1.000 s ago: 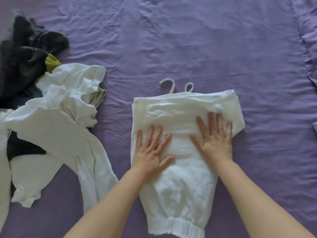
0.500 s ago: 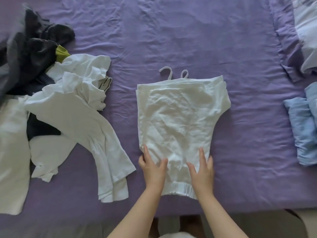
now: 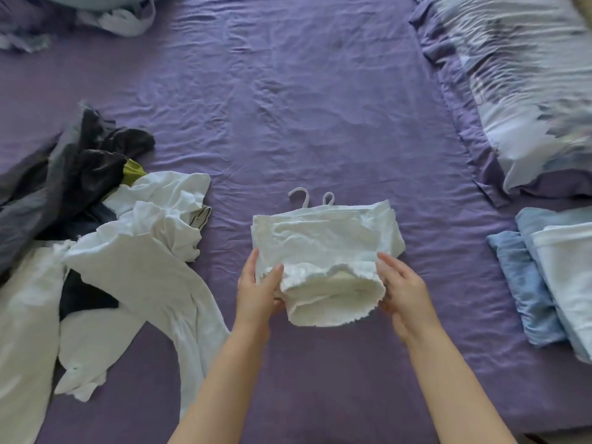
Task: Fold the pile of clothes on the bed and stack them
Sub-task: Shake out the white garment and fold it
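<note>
A white garment (image 3: 323, 238) with two thin straps at its far edge lies in the middle of the purple bed sheet (image 3: 288, 107). Its near hem is lifted and doubled over toward the far end. My left hand (image 3: 258, 291) grips the left side of that lifted hem, thumb on top. My right hand (image 3: 402, 291) holds the right side of the fold. A loose pile of white and black clothes (image 3: 105, 245) sprawls at the left. Folded light blue and white pieces (image 3: 551, 283) are stacked at the right.
A patterned pillow or duvet (image 3: 519, 91) fills the far right corner. More crumpled fabric (image 3: 105, 14) lies at the far left. The bed's near edge runs along the bottom right of the view.
Both hands slid from flat on the garment's middle down to its near hem, took hold of it and lifted it toward the far edge. The view also pulled back.
</note>
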A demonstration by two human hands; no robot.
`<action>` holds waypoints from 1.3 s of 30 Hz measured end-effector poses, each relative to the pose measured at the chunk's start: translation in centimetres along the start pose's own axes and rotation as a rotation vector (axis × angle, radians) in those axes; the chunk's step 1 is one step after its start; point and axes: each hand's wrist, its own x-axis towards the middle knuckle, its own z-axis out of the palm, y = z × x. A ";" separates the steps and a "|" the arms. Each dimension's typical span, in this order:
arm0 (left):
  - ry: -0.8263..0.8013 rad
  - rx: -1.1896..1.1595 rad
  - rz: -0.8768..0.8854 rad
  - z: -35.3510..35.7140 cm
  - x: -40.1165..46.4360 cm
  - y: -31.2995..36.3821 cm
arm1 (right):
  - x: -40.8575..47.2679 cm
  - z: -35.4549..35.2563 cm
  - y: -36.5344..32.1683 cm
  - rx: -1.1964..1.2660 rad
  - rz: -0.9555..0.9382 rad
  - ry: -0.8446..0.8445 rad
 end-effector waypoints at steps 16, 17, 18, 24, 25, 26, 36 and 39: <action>0.161 1.087 0.262 5.5 10.2 -2.8 | 11.9 1.7 4.7 -0.924 -0.241 0.014; 0.195 1.099 0.242 5.6 10.3 -2.7 | 12.2 1.7 4.8 -0.949 -0.233 0.015; 0.212 1.124 0.235 5.6 10.4 -2.7 | 12.3 1.6 4.9 -0.974 -0.244 0.017; 0.341 1.191 0.240 4.4 10.9 -3.5 | 12.5 0.3 4.6 -1.269 -0.384 0.132; 0.360 1.171 0.211 4.0 11.3 -3.7 | 12.7 0.0 4.7 -1.311 -0.385 0.187; 0.374 1.114 0.174 3.7 11.6 -3.7 | 12.8 -0.2 4.7 -1.323 -0.382 0.248; 0.168 0.448 -0.130 2.6 14.1 -1.7 | 13.7 1.1 4.6 -0.722 -0.098 0.345; 0.038 0.288 -0.110 2.9 12.9 -0.8 | 13.5 1.0 3.9 -0.668 -0.179 0.228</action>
